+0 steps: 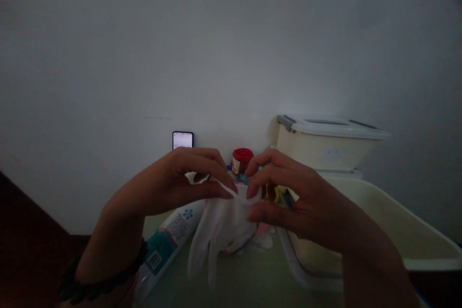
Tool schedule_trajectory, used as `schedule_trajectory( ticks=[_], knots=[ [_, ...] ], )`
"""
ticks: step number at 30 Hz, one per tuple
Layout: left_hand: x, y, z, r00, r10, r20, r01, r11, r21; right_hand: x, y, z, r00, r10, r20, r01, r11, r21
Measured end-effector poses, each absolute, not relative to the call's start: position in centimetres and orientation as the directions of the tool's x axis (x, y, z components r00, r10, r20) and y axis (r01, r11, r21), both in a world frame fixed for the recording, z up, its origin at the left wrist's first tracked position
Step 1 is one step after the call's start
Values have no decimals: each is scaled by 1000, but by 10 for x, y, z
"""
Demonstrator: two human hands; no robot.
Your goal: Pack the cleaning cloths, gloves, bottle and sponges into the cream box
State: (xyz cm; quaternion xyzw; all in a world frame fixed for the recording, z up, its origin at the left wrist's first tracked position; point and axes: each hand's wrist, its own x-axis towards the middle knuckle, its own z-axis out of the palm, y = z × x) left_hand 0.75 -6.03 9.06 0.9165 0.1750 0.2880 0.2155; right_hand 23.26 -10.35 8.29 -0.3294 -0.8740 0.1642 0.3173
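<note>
A thin white glove (220, 233) hangs above the table, its fingers drooping down and its cuff at the top. My left hand (195, 175) pinches the left edge of the cuff between thumb and fingers. On the opposite edge, my right hand (285, 187) grips the cuff, thumb below and fingers above. Beneath my left forearm lies a white and teal printed package (169, 238) with a barcode. Small colourful items behind the glove are partly covered and hard to make out.
A phone (183, 139) with a lit screen leans against the wall. A red roll (241, 160) stands behind my hands. To the right are a cream bin (382, 207) with no lid on it and a lidded storage box (321, 147) behind it. The green tabletop (252, 274) shows below.
</note>
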Motion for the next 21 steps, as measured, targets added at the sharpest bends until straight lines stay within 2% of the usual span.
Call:
schedule_trajectory(
  ticks=[4,9,13,17,21],
  knots=[
    [3,-59,89,746,475,467,213,-835,507,235,-104,83,-588,678,441,501,734,-460],
    [0,-55,87,696,537,477,257,-806,533,237,-110,84,-608,532,589,313,842,-439],
    [0,-52,85,699,556,450,279,-791,544,238,-114,84,-617,519,591,239,839,-488],
    [-1,-53,86,703,557,443,273,-786,555,239,-110,82,-597,613,517,315,772,-552],
    [-2,-55,87,690,551,469,241,-786,570,239,-104,82,-504,686,525,454,728,-514]
  ],
)
